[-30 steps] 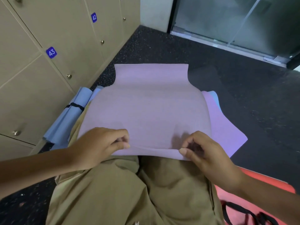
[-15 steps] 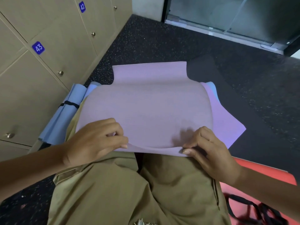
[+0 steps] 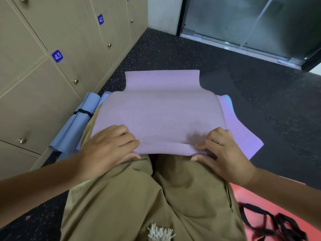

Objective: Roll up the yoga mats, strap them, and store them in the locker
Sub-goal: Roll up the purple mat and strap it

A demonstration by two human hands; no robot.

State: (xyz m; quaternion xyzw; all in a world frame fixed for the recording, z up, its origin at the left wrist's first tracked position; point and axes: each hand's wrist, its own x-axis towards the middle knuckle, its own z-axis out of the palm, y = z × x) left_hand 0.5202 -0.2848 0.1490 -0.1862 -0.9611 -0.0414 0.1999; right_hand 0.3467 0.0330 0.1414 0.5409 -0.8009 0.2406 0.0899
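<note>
Head view. The purple mat (image 3: 159, 117) lies across the person's lap over tan trousers (image 3: 147, 197), its far end reaching onto the dark floor (image 3: 260, 101). Compared with half a second ago, the near edge, which then curved loosely upward, is now folded over into a flat first turn lying against the mat. The left hand (image 3: 106, 150) has flattened: its fingers are spread on top of the fold and the thumb is tucked under the edge, so it pinches the mat. The right hand (image 3: 222, 152) holds the fold's right end between curled fingertips and thumb, much as before.

Count: two hands; one purple mat being rolled; one blue mat (image 3: 81, 119), already rolled and bound by one black strap (image 3: 83, 112), lying just beside the lockers (image 3: 43, 75) at left; one red mat (image 3: 271, 202) at lower right carrying loose black straps (image 3: 271, 225), their number unclear; further purple and blue sheet edges show beneath the top mat. Two locker number plates are readable, 43 (image 3: 57, 56) and 42 (image 3: 100, 19).
</note>
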